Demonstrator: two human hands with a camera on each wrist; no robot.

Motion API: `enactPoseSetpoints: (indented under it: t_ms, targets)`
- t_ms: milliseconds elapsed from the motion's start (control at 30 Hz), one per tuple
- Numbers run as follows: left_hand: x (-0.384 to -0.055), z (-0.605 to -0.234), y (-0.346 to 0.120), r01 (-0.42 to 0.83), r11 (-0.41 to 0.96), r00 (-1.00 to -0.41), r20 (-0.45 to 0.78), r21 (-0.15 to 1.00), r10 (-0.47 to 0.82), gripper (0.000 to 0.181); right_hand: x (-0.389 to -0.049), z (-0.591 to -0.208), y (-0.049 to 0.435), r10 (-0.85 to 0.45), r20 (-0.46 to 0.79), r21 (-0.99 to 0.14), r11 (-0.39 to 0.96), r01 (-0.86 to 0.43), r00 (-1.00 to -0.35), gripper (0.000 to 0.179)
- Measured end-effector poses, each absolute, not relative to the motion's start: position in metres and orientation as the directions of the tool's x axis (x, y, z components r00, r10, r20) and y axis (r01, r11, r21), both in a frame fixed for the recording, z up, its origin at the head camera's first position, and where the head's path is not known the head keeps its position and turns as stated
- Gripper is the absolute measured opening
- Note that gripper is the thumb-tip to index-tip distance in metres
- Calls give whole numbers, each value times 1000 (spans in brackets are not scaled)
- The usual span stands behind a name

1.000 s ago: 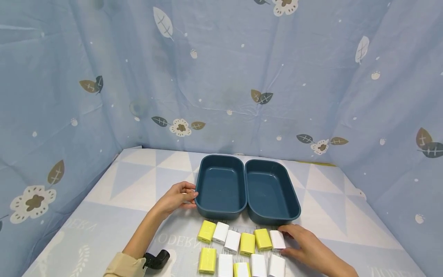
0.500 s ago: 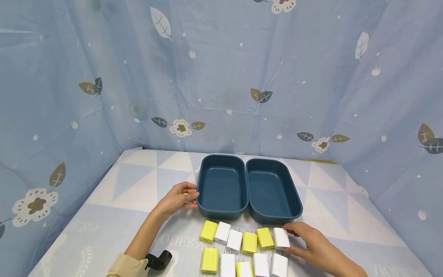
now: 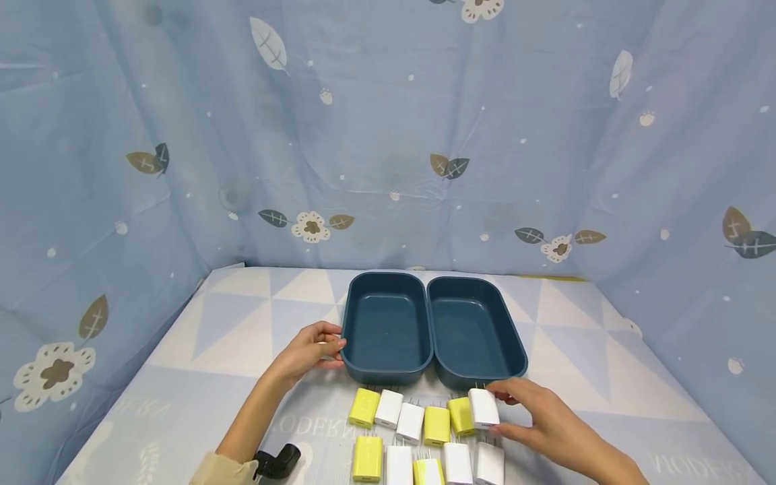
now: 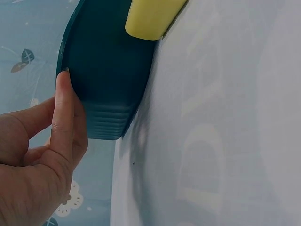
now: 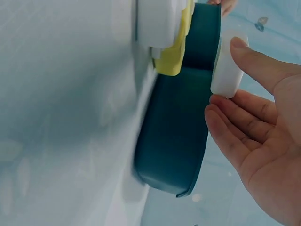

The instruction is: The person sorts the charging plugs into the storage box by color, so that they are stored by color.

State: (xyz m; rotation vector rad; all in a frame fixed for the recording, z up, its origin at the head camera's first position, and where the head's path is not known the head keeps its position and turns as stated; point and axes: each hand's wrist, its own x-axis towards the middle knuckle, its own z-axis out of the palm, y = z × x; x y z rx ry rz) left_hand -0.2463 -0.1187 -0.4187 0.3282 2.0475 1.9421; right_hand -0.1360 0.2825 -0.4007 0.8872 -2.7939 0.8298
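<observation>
My right hand [image 3: 548,421] pinches a white USB wall charger [image 3: 483,407] between thumb and fingers. The right wrist view shows this white charger [image 5: 228,70] lifted off the table, in front of the right-hand dark teal bin [image 5: 171,127]. My left hand [image 3: 309,350] touches the outer left side of the left-hand teal bin [image 3: 388,330], its fingertips at the rim. In the left wrist view, a fingertip of that hand [image 4: 61,127] meets the bin's wall [image 4: 101,89]. Both bins stand side by side with nothing inside.
Two rows of yellow and white chargers lie before the bins, among them a yellow charger [image 3: 462,415] beside the held one and a white charger [image 3: 489,463] nearer me. A black curved object [image 3: 279,462] is by my left sleeve. Patterned cloth [image 3: 394,135] hangs behind the table.
My right hand has taken hold of the end white charger in the back row and raised it slightly. My left hand stays at the left bin.
</observation>
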Motion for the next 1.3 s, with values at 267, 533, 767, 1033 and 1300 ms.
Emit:
enactPoseSetpoints:
  t_ms: [267, 533, 767, 1033, 1300]
  targets:
    - [-248, -422, -119, -41, 52, -927, -58, 998, 371, 40, -141, -392, 272, -514, 341, -457, 641, -617, -787, 46]
    - [-248, -423, -118, -69, 39, -928, -78, 997, 365, 40, -153, -386, 256, -502, 334, -523, 606, -600, -798, 48]
    - [-247, -422, -117, -63, 48, -929, -76, 997, 361, 39, -164, -384, 242, -515, 328, -553, 575, -603, -792, 48]
    - [-247, -421, -117, -62, 50, -932, -75, 997, 354, 41, -178, -384, 226, -499, 319, -572, 576, -584, -805, 48]
    - [-248, -422, -118, -66, 46, -929, -78, 997, 361, 41, -192, -386, 210, -500, 340, -569, 565, -597, -797, 50]
